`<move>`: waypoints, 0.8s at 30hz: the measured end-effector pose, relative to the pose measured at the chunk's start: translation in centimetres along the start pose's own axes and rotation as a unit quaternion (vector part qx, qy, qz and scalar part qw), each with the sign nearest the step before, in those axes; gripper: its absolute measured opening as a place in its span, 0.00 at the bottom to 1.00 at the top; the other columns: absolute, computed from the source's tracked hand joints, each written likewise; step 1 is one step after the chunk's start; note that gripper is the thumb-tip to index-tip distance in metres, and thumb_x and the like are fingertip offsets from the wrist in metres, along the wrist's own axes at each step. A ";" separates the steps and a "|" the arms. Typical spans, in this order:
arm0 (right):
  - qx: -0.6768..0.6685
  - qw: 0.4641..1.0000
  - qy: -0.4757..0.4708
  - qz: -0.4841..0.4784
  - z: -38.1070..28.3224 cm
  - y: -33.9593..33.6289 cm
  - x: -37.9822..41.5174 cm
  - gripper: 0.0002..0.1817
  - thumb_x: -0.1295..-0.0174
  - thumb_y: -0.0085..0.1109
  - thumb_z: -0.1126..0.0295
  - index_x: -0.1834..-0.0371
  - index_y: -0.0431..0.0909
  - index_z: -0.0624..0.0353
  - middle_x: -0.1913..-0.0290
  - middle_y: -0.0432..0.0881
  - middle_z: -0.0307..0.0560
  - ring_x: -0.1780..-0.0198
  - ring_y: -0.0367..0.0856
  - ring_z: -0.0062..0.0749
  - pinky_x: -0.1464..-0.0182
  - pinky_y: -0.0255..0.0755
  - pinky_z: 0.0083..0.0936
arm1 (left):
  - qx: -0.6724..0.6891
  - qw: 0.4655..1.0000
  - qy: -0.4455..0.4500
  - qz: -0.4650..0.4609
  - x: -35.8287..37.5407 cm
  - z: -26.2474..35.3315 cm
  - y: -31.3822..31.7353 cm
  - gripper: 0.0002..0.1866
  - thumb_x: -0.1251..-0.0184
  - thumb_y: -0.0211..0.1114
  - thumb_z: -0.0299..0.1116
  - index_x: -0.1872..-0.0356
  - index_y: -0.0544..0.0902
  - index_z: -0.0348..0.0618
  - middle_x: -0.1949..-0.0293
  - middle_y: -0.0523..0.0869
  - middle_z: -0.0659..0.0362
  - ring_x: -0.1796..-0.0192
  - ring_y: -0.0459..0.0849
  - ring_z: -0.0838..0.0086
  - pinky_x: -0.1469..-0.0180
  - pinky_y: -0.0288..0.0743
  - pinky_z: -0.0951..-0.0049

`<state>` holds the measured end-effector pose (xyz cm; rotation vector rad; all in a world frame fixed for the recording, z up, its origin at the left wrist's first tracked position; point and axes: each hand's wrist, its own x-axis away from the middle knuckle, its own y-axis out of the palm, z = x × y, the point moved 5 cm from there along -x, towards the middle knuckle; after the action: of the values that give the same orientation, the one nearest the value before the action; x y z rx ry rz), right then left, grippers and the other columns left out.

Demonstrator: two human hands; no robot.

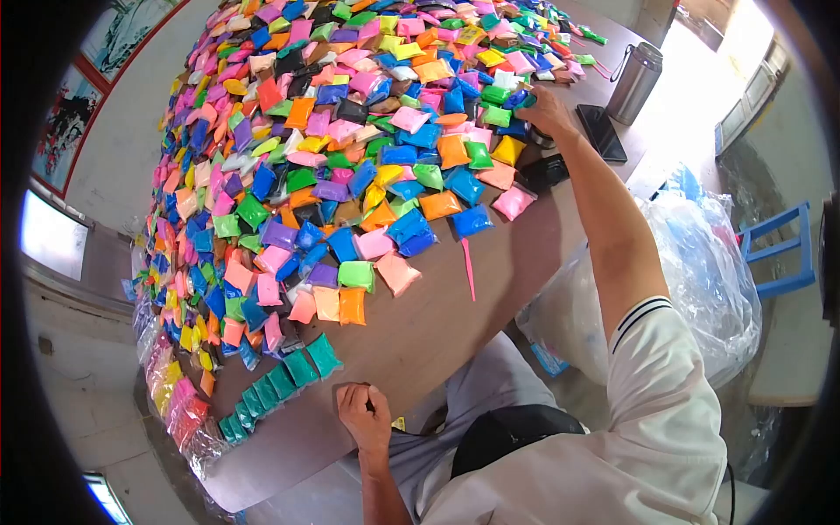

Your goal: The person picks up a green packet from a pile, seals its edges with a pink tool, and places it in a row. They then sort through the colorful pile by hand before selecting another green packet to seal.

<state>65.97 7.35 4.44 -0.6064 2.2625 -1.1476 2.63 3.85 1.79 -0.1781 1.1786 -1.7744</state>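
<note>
My right hand (549, 115) reaches to the far right side of a large heap of small coloured packets (350, 131). Its fingers are closed at a small teal packet (528, 101), mostly hidden by the hand. Near the table's front edge, my left hand (363, 415) rests with its fingers curled into a loose fist, and nothing shows in it. To its left lies an overlapping row of dark green packets (282, 381). Orange (353, 306), light green (356, 275) and peach packets (398, 273) lie on the heap's near edge.
A steel flask (635, 84) stands beyond a dark phone (601, 133) at the right. A black object (543, 173) lies by the heap. A pink strip (469, 269) is on the brown table (437, 337). Clear plastic bags (691, 280) and a blue stool (779, 254) are right.
</note>
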 end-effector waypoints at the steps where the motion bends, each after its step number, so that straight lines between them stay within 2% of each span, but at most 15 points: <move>1: -0.014 1.000 -0.013 0.017 -0.3 -0.1 -0.1 0.40 0.52 0.71 0.51 0.34 0.76 0.57 0.43 0.83 0.60 0.41 0.82 0.46 0.39 0.74 0.36 | 0.001 1.000 0.002 0.001 0.1 0.1 -0.1 0.07 0.38 0.60 0.24 0.75 0.76 0.35 0.71 0.80 0.48 0.62 0.76 0.53 0.59 0.71 0.54; 5: -0.116 0.991 -0.046 0.045 -3.5 -0.9 -1.0 0.38 0.50 0.70 0.53 0.38 0.77 0.64 0.48 0.84 0.57 0.48 0.83 0.43 0.44 0.75 0.32 | -0.003 1.000 0.017 0.017 -0.8 -0.3 0.2 0.07 0.38 0.59 0.24 0.75 0.75 0.35 0.71 0.79 0.48 0.62 0.76 0.52 0.60 0.71 0.54; 7: -0.258 0.966 -0.003 0.009 -4.0 -0.4 -1.0 0.33 0.48 0.69 0.52 0.44 0.79 0.64 0.51 0.84 0.53 0.50 0.83 0.40 0.47 0.75 0.31 | -0.003 1.000 0.013 0.012 -0.7 -0.1 0.0 0.06 0.38 0.59 0.24 0.75 0.75 0.35 0.71 0.80 0.48 0.62 0.76 0.52 0.60 0.71 0.54; 9: -0.394 0.918 0.037 -0.026 -4.6 -0.1 -1.3 0.28 0.46 0.68 0.52 0.50 0.81 0.65 0.54 0.84 0.49 0.52 0.83 0.36 0.49 0.75 0.31 | -0.001 1.000 0.010 0.013 -0.6 0.1 0.1 0.06 0.38 0.60 0.24 0.75 0.76 0.35 0.71 0.80 0.48 0.62 0.76 0.52 0.60 0.71 0.54; 10: -0.454 0.883 0.059 -0.108 -4.9 0.2 -2.0 0.19 0.41 0.64 0.54 0.59 0.78 0.60 0.56 0.81 0.47 0.53 0.81 0.34 0.49 0.75 0.33 | 0.001 1.000 0.009 0.015 -0.5 0.1 0.1 0.06 0.38 0.60 0.24 0.75 0.76 0.35 0.71 0.80 0.48 0.62 0.76 0.52 0.60 0.71 0.54; 13: -0.581 0.791 0.137 -0.138 -7.1 -0.7 0.6 0.14 0.38 0.59 0.58 0.61 0.74 0.58 0.58 0.79 0.46 0.55 0.79 0.33 0.48 0.75 0.35 | 0.005 1.000 0.007 0.016 -0.2 0.2 -0.2 0.06 0.38 0.60 0.24 0.74 0.76 0.35 0.71 0.80 0.48 0.62 0.76 0.52 0.60 0.71 0.54; 14: -0.578 0.790 0.146 -0.139 -6.8 -0.1 -0.1 0.15 0.36 0.53 0.58 0.56 0.74 0.57 0.59 0.80 0.45 0.57 0.79 0.35 0.47 0.75 0.38 | 0.006 1.000 0.007 0.018 -0.2 0.1 -0.2 0.06 0.38 0.60 0.24 0.74 0.76 0.35 0.71 0.80 0.48 0.62 0.76 0.52 0.60 0.71 0.54; 17: -0.608 0.764 0.140 -0.164 -7.0 0.1 -0.3 0.17 0.37 0.50 0.54 0.55 0.74 0.54 0.59 0.81 0.45 0.57 0.79 0.36 0.46 0.74 0.43 | 0.011 1.000 0.007 0.019 0.0 0.0 -0.2 0.06 0.38 0.60 0.24 0.74 0.76 0.35 0.71 0.80 0.48 0.62 0.76 0.52 0.60 0.71 0.54; 20: -0.631 0.737 0.188 -0.150 -7.1 0.3 0.0 0.18 0.38 0.49 0.52 0.55 0.75 0.52 0.58 0.81 0.45 0.56 0.78 0.37 0.45 0.72 0.46 | 0.013 1.000 0.008 0.014 -0.1 0.0 -0.2 0.06 0.38 0.61 0.24 0.74 0.76 0.35 0.71 0.80 0.48 0.62 0.77 0.52 0.59 0.71 0.55; 24: -0.613 0.749 0.198 -0.152 -6.8 1.0 0.4 0.19 0.40 0.54 0.52 0.55 0.77 0.54 0.58 0.81 0.48 0.57 0.78 0.39 0.49 0.74 0.45 | 0.019 1.000 0.002 0.020 0.1 -0.2 -0.2 0.06 0.39 0.61 0.23 0.74 0.76 0.35 0.71 0.80 0.49 0.62 0.77 0.52 0.59 0.72 0.55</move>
<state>61.22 11.71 6.94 -1.3179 3.2015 0.3911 2.35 3.93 1.80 -0.1279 1.1432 -1.7607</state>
